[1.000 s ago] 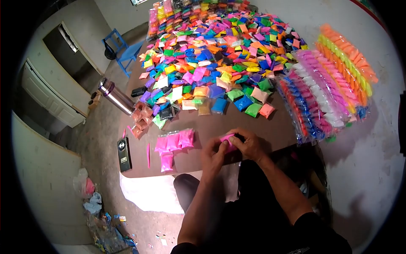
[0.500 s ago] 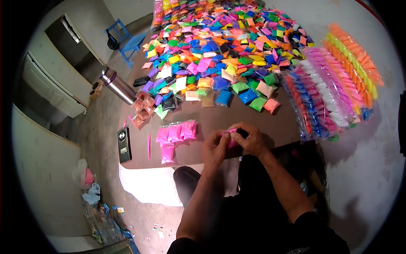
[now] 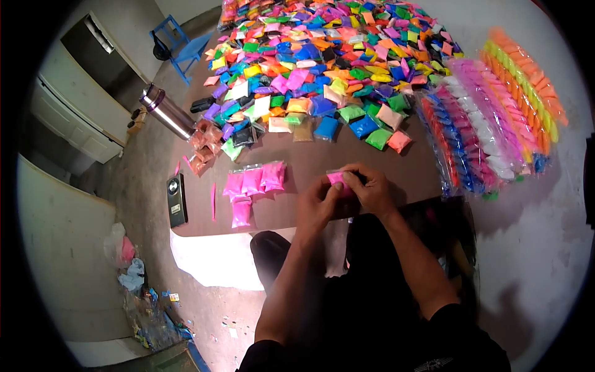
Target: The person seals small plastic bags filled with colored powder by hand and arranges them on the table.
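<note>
Pink packet [image 3: 335, 178] gripped between thumbs and fingers of both left hand [image 3: 318, 201] and right hand [image 3: 370, 190], to the right of the four-packet pink cluster [image 3: 253, 181] on the brown table [image 3: 310, 156]. Left of that cluster: thin pink strip [image 3: 214, 202], then dark device [image 3: 176, 201]. Beyond it: multicoloured packet pile [image 3: 322, 68]; steel flask [image 3: 168, 114] beyond and leftward.

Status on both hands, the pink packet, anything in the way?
Left hand and right hand: both gripping one pink packet over table. Four other pink packets lie left, not touching the hands.
</note>
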`<action>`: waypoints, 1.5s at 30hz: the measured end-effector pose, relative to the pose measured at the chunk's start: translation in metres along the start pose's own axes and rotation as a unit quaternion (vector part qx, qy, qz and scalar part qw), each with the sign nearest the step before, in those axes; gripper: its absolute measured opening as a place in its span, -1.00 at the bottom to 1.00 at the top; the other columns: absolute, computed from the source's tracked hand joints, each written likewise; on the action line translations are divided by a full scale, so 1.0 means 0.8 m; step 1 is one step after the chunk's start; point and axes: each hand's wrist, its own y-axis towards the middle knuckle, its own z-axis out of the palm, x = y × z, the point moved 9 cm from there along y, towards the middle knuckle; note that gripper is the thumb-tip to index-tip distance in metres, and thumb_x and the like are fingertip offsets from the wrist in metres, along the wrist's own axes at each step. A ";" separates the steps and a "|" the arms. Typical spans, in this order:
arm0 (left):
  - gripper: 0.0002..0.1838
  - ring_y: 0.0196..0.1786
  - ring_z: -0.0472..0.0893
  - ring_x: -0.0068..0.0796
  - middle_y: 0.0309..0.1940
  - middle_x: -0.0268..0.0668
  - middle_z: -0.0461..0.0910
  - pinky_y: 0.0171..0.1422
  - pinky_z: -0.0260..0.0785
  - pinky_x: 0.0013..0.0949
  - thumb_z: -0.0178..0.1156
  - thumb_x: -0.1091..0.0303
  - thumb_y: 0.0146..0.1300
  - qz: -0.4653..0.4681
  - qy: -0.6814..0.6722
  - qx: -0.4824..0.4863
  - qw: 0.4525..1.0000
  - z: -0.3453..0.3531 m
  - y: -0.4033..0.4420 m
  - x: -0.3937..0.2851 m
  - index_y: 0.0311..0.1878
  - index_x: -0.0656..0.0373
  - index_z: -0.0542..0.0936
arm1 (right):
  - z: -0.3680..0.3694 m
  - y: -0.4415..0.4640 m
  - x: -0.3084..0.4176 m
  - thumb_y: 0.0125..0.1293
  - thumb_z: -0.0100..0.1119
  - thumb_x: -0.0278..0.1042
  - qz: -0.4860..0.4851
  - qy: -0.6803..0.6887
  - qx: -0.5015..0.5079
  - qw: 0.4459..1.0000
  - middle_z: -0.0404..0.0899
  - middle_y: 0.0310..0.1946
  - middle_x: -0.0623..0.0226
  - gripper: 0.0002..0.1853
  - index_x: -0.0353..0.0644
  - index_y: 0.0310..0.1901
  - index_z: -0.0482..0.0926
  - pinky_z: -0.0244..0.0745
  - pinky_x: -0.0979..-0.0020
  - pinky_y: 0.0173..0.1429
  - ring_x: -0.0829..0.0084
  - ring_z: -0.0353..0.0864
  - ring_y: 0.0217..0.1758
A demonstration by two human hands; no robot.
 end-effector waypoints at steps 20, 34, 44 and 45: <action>-0.70 -0.10 0.66 -0.60 -0.14 -0.28 0.75 0.03 0.49 -0.50 0.31 0.34 0.43 0.030 0.038 0.019 0.999 0.000 0.005 0.007 0.10 0.35 0.66 | 0.001 0.004 -0.003 0.39 0.32 -0.42 0.008 0.034 0.026 0.999 0.73 -0.22 0.34 -0.75 -0.30 0.05 0.67 0.59 0.49 -0.03 0.59 0.65 -0.15; -0.64 -0.14 0.71 -0.54 -0.15 -0.23 0.77 0.00 0.55 -0.45 0.31 0.30 0.45 0.012 0.001 0.037 0.999 0.008 0.003 -0.006 0.18 0.33 0.63 | -0.004 0.003 -0.013 0.44 0.29 -0.41 0.028 0.031 0.001 0.999 0.70 -0.18 0.45 -0.75 -0.22 0.10 0.66 0.56 0.51 -0.02 0.63 0.61 -0.15; -0.69 -0.11 0.72 -0.56 -0.17 -0.24 0.78 0.02 0.55 -0.45 0.30 0.31 0.45 0.027 0.028 0.013 0.999 -0.004 0.005 0.002 0.09 0.36 0.65 | 0.005 0.005 0.002 0.44 0.28 -0.43 0.015 0.046 0.042 0.998 0.66 -0.20 0.45 -0.70 -0.28 0.15 0.62 0.55 0.53 -0.07 0.64 0.59 -0.18; -0.69 -0.11 0.72 -0.56 -0.16 -0.24 0.78 0.02 0.55 -0.45 0.30 0.31 0.45 0.028 0.028 0.009 0.999 -0.003 0.005 0.001 0.09 0.36 0.65 | 0.004 0.005 0.001 0.44 0.28 -0.44 0.017 0.043 0.042 0.998 0.66 -0.19 0.44 -0.70 -0.27 0.15 0.62 0.55 0.53 -0.07 0.64 0.59 -0.18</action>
